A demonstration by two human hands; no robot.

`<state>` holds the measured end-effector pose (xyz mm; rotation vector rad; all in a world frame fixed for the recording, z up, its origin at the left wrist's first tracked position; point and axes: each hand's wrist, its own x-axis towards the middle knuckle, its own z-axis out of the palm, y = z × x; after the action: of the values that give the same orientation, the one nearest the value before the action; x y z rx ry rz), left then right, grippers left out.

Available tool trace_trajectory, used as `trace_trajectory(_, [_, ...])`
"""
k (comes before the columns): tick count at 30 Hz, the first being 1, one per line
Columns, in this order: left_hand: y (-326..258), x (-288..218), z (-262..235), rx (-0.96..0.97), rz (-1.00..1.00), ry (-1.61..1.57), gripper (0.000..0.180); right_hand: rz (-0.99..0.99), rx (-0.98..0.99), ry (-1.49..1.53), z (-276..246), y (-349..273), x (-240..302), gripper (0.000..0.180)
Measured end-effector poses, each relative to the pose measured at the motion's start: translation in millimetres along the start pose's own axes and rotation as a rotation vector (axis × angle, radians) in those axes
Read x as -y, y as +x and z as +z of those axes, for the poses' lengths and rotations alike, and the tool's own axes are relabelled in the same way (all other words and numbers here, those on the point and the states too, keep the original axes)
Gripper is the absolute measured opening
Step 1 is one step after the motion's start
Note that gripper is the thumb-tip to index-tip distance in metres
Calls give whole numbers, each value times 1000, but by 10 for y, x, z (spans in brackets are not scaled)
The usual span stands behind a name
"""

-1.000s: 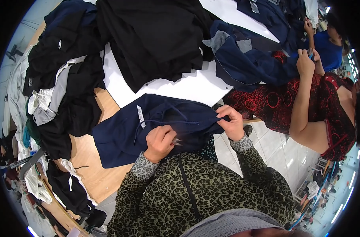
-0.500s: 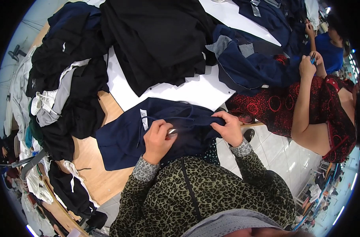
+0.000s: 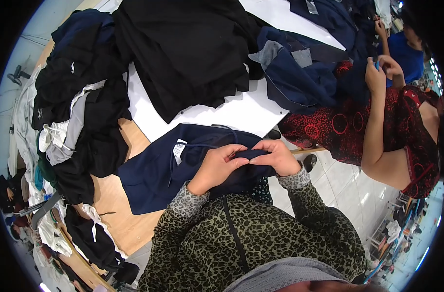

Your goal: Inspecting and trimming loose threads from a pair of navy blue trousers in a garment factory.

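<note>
A navy garment [image 3: 149,168] with a drawstring [image 3: 202,144] and a white label [image 3: 179,152] lies across the table's near edge and my lap. At its right end, my left hand [image 3: 219,168] and my right hand [image 3: 276,158] meet, thumbs and fingertips almost touching. Both pinch the garment's folded edge between them. The inside of my left palm is turned away, so anything tucked there is hidden.
Black garments are stacked on a white board [image 3: 156,104] beyond my hands. More black and white clothes [image 3: 81,97] pile up at left on the wooden table [image 3: 117,209]. Close by at right, a co-worker in a red-and-black patterned garment [image 3: 343,129] handles navy cloth [image 3: 300,80].
My left hand has moved right along the garment to meet my right hand, which shifted slightly left. The shiny metal thing seen in my left hand before is now out of sight.
</note>
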<state>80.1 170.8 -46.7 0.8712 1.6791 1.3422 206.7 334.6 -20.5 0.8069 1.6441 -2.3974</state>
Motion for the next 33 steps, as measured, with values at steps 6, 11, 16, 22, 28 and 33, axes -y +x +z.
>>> trace_trajectory(6, [-26, -30, -52, 29, -85, -143, 32, 83, 96, 160, -77, 69, -82, 22])
trace_trajectory(11, [-66, -45, -72, 11, -123, -237, 29, 74, 99, 127, -42, 73, -96, 23])
trace_trajectory(16, [-79, -87, -44, -37, -100, -272, 27, -57, 50, 59, 109, 49, -31, 24])
trace_trajectory(22, [-68, -107, -41, -36, -106, -265, 27, -180, -42, -100, 109, 50, -102, 17])
trace_trajectory(28, [30, -192, -176, 34, -27, -118, 24, -138, -46, -166, 52, 39, -77, 18])
trace_trajectory(33, [143, -221, -96, 5, -37, -6, 17, -140, -36, -221, 66, 39, -61, 18])
